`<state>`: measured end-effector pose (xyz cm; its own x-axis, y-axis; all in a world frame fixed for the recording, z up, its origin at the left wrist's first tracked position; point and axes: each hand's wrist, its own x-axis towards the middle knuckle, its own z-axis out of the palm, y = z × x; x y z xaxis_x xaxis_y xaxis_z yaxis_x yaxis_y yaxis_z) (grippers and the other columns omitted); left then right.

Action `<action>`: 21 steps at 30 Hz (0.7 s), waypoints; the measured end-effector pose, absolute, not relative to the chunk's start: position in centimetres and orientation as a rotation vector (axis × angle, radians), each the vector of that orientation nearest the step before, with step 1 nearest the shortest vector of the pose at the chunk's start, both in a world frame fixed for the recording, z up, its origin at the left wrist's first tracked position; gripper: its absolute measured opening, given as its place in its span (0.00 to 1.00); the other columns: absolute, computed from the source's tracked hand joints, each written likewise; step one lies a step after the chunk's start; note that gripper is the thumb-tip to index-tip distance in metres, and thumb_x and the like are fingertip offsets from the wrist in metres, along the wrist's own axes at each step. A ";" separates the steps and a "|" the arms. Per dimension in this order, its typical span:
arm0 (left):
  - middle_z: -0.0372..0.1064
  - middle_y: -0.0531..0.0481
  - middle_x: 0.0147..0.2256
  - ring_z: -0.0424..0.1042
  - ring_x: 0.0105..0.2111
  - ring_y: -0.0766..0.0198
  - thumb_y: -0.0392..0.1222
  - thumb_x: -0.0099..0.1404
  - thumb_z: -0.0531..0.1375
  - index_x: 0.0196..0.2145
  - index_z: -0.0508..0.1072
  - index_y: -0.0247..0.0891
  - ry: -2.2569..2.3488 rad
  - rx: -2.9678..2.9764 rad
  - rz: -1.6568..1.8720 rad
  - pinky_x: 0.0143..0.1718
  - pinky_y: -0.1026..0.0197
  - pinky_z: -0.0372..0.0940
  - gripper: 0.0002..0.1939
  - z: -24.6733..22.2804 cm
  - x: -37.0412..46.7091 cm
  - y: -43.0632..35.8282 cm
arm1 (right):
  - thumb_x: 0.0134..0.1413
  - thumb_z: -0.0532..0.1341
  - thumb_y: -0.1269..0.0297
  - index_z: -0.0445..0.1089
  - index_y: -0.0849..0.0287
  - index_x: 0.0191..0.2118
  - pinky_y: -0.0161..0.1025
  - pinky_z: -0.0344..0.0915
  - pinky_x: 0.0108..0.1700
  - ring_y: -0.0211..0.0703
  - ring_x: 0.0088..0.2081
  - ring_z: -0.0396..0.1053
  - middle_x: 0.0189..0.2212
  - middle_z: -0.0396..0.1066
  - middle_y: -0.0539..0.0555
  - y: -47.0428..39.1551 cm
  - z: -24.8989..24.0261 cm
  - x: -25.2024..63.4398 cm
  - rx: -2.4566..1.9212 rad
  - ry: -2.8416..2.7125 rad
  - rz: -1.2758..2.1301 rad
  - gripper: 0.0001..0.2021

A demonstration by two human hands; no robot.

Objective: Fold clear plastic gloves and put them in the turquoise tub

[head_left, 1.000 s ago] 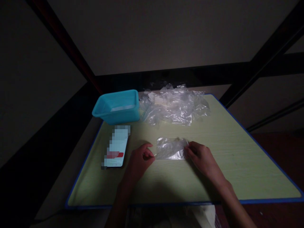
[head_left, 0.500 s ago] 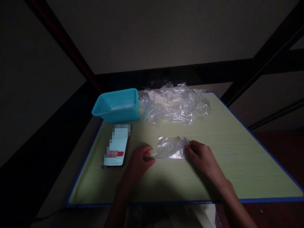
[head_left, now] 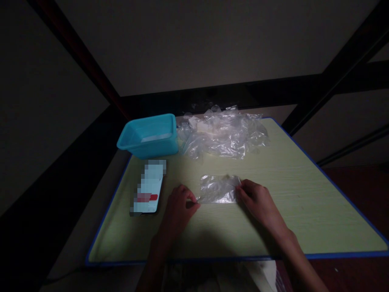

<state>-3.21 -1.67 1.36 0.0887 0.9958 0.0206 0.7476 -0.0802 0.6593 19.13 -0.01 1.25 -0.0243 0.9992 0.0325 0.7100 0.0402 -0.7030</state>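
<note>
A clear plastic bag (head_left: 218, 189) lies flattened on the tabletop, its surface creased and shiny. My right hand (head_left: 253, 198) pinches its right edge between thumb and fingers. At the lower left corner of the bag, my left hand (head_left: 181, 205) has its thumb and forefinger closed together on the plastic. Behind the bag spreads a loose heap of crumpled clear plastic bags (head_left: 229, 136), with something pale showing among them.
The pale green table (head_left: 306, 202) has a blue edge. A turquoise plastic basket (head_left: 158, 148) stands at the back left. Nearer me lies a phone (head_left: 152, 182) with a lit, partly blurred screen. A wall (head_left: 212, 44) rises behind the table.
The fingers of my left hand have gone from apart to pinched at the bag's lower left corner. My right hand keeps its hold, and the bag stays where it was.
</note>
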 end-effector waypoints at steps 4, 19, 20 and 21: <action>0.64 0.52 0.28 0.65 0.34 0.59 0.28 0.48 0.61 0.21 0.64 0.38 1.693 1.860 0.698 0.37 0.59 0.59 0.09 1.5 -3.0 -1.7 | 0.49 0.49 0.61 0.60 0.56 0.22 0.36 0.53 0.23 0.41 0.20 0.62 0.17 0.67 0.54 0.0 1.1 19.1 -1.724 -1.787 0.713 0.10; 0.66 0.56 0.21 0.66 0.23 0.66 0.32 0.47 0.59 0.25 0.66 0.37 1.614 1.464 0.802 0.26 0.66 0.59 0.05 1.8 -2.5 -1.6 | 0.49 0.50 0.63 0.62 0.57 0.23 0.37 0.55 0.24 0.42 0.20 0.64 0.18 0.69 0.55 -0.1 1.4 19.2 -1.726 -1.800 0.686 0.09; 0.66 0.57 0.21 0.66 0.23 0.66 0.32 0.47 0.59 0.28 0.66 0.37 1.606 1.448 0.814 0.26 0.65 0.59 0.08 1.8 -2.6 -1.6 | 0.49 0.50 0.63 0.62 0.57 0.23 0.36 0.55 0.24 0.42 0.20 0.64 0.18 0.69 0.55 -0.1 1.4 19.2 -1.729 -1.803 0.679 0.09; 0.66 0.57 0.21 0.66 0.23 0.66 0.32 0.47 0.59 0.31 0.66 0.37 1.600 1.436 0.824 0.27 0.65 0.59 0.10 1.7 -2.6 -1.6 | 0.49 0.50 0.63 0.62 0.57 0.24 0.37 0.55 0.24 0.42 0.20 0.65 0.18 0.69 0.55 -0.1 1.5 19.2 -1.732 -1.806 0.673 0.09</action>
<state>-2.57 -1.62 1.73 -0.0192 0.9893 -0.1448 0.4568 0.1375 0.8789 19.16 -0.12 1.47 -0.0249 0.9988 0.0429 0.7270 0.0476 -0.6850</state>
